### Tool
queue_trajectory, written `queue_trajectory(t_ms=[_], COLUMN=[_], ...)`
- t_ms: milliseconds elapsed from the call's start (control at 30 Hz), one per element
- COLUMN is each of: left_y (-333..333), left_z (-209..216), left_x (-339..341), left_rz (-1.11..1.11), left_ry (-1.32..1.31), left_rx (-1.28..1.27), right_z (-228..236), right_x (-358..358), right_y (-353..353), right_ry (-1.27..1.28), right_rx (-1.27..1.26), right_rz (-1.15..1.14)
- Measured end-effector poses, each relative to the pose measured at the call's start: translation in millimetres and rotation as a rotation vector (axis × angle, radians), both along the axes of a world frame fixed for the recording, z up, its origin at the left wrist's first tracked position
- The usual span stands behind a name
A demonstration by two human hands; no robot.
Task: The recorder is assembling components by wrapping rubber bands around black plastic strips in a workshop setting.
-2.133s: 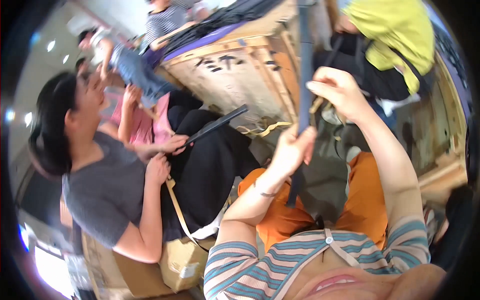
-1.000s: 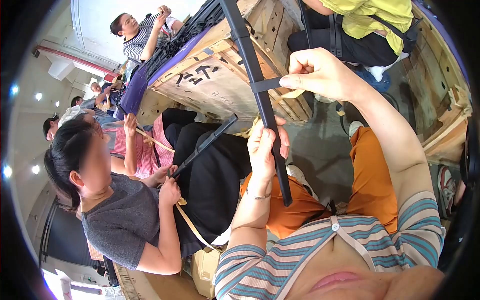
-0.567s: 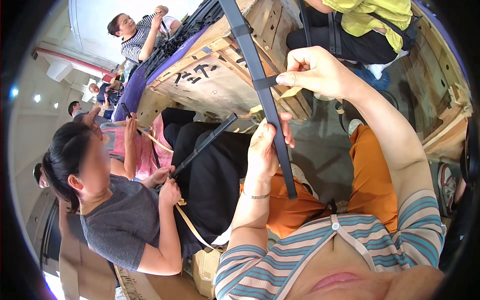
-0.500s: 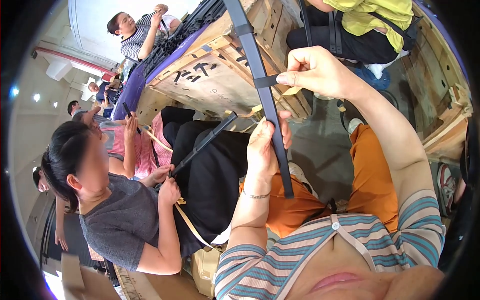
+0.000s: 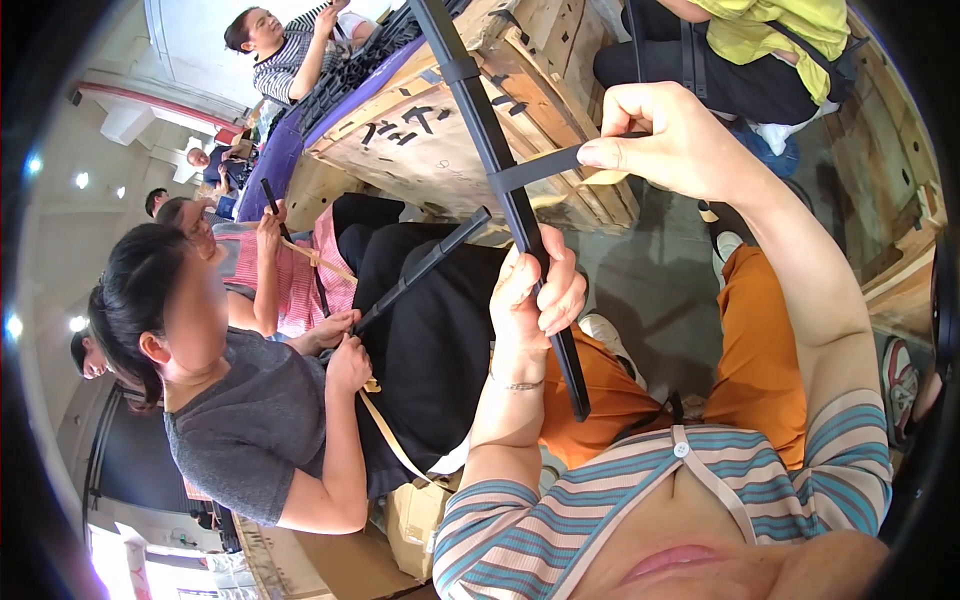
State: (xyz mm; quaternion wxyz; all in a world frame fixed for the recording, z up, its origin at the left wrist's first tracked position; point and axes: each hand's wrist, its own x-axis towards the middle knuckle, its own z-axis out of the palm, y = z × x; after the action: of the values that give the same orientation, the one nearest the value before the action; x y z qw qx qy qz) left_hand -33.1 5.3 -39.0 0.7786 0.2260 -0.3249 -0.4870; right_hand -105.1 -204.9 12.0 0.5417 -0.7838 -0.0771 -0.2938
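My left hand [image 5: 540,290] is wrapped round a long black bar [image 5: 487,125] below its middle. The bar slants from the top of the view down toward my lap, its upper end cut off. My right hand [image 5: 665,140] pinches the end of a black tape strip [image 5: 545,168], which runs taut from the bar above my left hand. A yellowish backing strip [image 5: 607,178] hangs beside the tape, under my right fingers. Higher up, a dark band [image 5: 460,69] circles the bar.
To my left a person in a grey shirt [image 5: 250,410] works on a similar black bar [image 5: 425,265]. Ahead stands a wooden crate [image 5: 400,150] with many black pieces [image 5: 345,80] on a purple cover. A person in yellow-green [image 5: 770,45] sits at the far right.
My right hand has moved right, and a longer stretch of tape now spans between it and the bar. The bar has shifted slightly left at its top; my left fingers wrap further round it.
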Motion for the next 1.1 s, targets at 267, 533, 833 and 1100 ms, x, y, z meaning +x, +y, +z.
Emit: queue_trajectory(t_ms=[267, 533, 833, 1100], left_y=[-0.8, -0.8, -5.0, -8.5], left_z=[1.5, 4.7, 4.8, 8.3], left_x=[-1.6, -4.0, -2.6, -11.8], left_rz=[-0.153, -0.148, -0.056, 0.228], left_ry=[0.113, 0.068, -0.101, -0.306], left_rx=[-0.091, -0.142, -0.033, 0.087], right_z=[6.7, 7.2, -3.5, 4.7], right_x=[-3.5, -4.8, 3.9, -2.2], right_y=[3.9, 2.5, -7.4, 13.2], right_ry=[0.071, 0.091, 0.035, -0.023], right_rx=[0.025, -0.015, -0.028, -0.014], right_rz=[0.09, 0.014, -0.024, 0.198])
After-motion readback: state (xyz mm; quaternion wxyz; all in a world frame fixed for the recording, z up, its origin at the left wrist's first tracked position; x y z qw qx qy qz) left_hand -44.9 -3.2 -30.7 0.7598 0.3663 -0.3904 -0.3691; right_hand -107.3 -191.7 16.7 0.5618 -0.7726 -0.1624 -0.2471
